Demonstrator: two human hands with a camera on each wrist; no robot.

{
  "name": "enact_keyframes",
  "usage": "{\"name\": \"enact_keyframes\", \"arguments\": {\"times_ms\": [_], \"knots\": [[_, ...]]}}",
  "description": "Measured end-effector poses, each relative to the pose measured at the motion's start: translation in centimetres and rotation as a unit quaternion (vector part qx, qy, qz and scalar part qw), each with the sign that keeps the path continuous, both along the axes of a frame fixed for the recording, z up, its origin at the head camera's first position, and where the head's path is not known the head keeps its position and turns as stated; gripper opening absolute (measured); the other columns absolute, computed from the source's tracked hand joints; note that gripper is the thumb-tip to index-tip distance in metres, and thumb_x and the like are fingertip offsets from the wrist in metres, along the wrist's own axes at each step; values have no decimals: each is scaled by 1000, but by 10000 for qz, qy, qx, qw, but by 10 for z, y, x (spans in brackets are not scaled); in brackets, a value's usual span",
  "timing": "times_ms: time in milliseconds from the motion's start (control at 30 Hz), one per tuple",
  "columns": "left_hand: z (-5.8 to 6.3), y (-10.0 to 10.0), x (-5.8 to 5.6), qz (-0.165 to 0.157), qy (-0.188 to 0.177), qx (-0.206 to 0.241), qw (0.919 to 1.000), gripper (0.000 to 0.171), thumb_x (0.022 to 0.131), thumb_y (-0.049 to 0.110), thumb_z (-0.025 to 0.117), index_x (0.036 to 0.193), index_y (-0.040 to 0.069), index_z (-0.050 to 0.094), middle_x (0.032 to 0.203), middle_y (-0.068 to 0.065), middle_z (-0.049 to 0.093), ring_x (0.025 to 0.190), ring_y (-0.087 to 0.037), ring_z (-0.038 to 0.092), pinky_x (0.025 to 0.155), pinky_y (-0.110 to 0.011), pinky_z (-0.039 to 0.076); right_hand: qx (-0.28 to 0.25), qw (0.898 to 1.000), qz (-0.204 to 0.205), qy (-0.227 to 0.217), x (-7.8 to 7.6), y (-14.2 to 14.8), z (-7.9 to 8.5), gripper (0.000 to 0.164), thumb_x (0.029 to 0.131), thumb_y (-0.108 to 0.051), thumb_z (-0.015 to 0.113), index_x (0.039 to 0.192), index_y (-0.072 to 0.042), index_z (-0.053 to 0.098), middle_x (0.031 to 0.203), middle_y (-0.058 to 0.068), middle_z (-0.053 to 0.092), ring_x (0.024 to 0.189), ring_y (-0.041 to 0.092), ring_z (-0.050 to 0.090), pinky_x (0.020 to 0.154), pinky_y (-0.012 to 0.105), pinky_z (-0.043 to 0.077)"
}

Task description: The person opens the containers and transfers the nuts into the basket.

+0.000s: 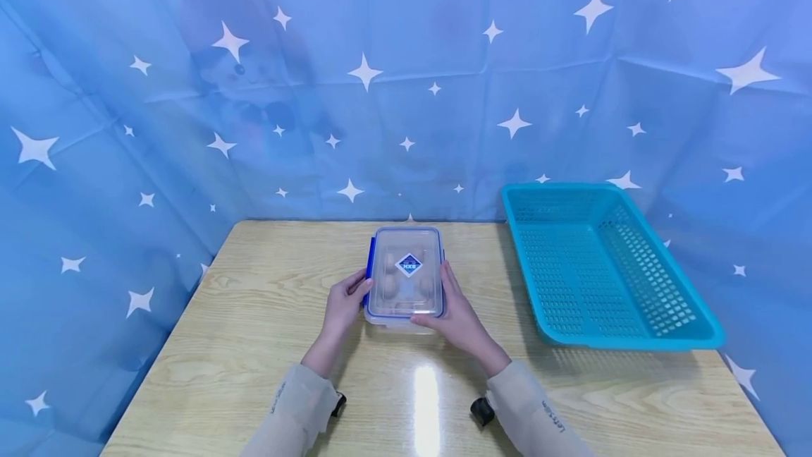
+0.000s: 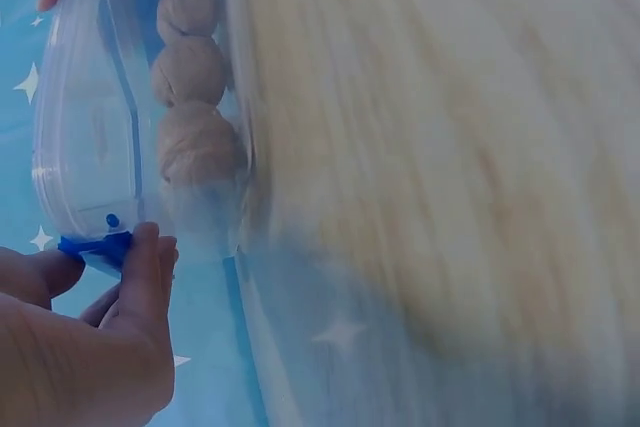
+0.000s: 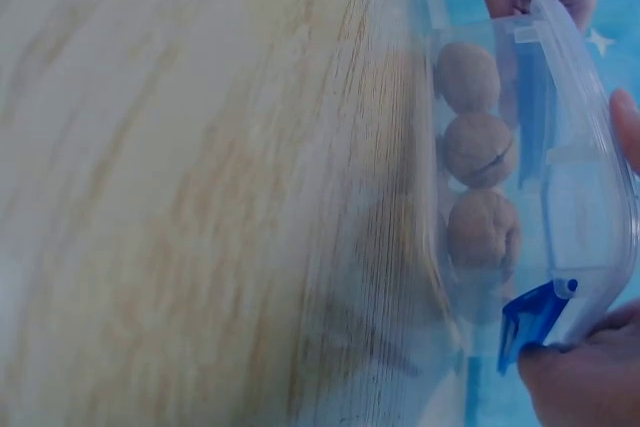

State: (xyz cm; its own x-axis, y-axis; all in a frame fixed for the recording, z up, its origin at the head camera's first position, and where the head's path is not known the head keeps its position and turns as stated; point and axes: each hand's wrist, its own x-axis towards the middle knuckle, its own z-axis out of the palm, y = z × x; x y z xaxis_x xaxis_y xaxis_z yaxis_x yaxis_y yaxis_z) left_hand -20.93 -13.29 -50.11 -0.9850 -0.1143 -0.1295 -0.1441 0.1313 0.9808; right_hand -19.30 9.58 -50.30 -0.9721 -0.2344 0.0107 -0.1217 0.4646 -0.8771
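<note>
A clear plastic food container with a blue-edged lid and a diamond-shaped label sits on the wooden table. Inside it are several walnuts, seen through the clear wall. On its left side, my left hand pinches a blue latch between thumb and fingers; this latch hangs out from the lid's edge. My right hand holds the opposite side, thumb on the lid's near corner and fingers along the wall. In the right wrist view, that hand's fingers touch another blue latch, angled away from the wall.
To the right, a teal perforated plastic basket stands at the table's right side. Behind the table hangs a blue curtain with white stars. Black wrist devices show at both cuffs.
</note>
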Motion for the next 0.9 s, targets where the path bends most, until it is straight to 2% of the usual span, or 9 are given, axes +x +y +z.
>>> {"name": "enact_keyframes", "arguments": {"times_ms": [200,333,433,567,700,800,900], "knots": [[3,3,-4,182,156,-330,9992,38,101,10,56,136,-4,57,132,-26,62,122,-38,63,97,-39,56,-30,10000,13,-10,0,1,2,124,78,-39,84,161,-10,-2,170,9,-6,155,36,8,124,54,18],[6,5,-3,216,289,-913,9952,36,101,9,55,134,-5,58,128,-27,64,118,-38,65,96,-40,57,-21,10000,10,-29,0,1,1,124,78,-39,85,161,-9,-2,170,9,-7,155,36,8,124,55,17],[7,4,1,107,619,-1804,9816,35,102,12,54,131,-6,60,125,-26,66,115,-39,66,95,-46,57,-14,10000,32,-37,1,0,0,124,78,-40,84,161,-9,-2,170,10,-6,155,37,8,124,55,17],[8,4,2,-13,925,-2956,9508,36,104,18,51,129,-4,63,123,-24,68,113,-40,67,96,-52,55,-13,10000,29,-33,1,-1,0,124,78,-40,84,161,-10,-2,170,9,-6,155,36,8,124,55,17],[9,7,2,-158,789,-3555,9312,38,106,21,46,128,-4,64,120,-25,70,110,-42,67,93,-53,55,22,10000,-8,-26,1,0,0,124,78,-42,84,161,-10,-2,170,9,-6,156,36,8,124,55,17],[9,10,1,-230,656,-3741,9248,40,107,22,41,128,-4,63,117,-26,70,107,-44,68,90,-54,56,19,10000,0,-22,1,0,1,124,78,-42,84,161,-10,-2,170,11,-5,156,36,8,124,55,17],[6,10,-1,-257,589,-3655,9286,40,107,20,37,127,-6,61,116,-28,70,104,-46,68,87,-56,57,0,10000,-6,10,1,1,0,123,78,-41,84,161,-9,-1,169,13,-4,155,37,8,124,55,18]]}}
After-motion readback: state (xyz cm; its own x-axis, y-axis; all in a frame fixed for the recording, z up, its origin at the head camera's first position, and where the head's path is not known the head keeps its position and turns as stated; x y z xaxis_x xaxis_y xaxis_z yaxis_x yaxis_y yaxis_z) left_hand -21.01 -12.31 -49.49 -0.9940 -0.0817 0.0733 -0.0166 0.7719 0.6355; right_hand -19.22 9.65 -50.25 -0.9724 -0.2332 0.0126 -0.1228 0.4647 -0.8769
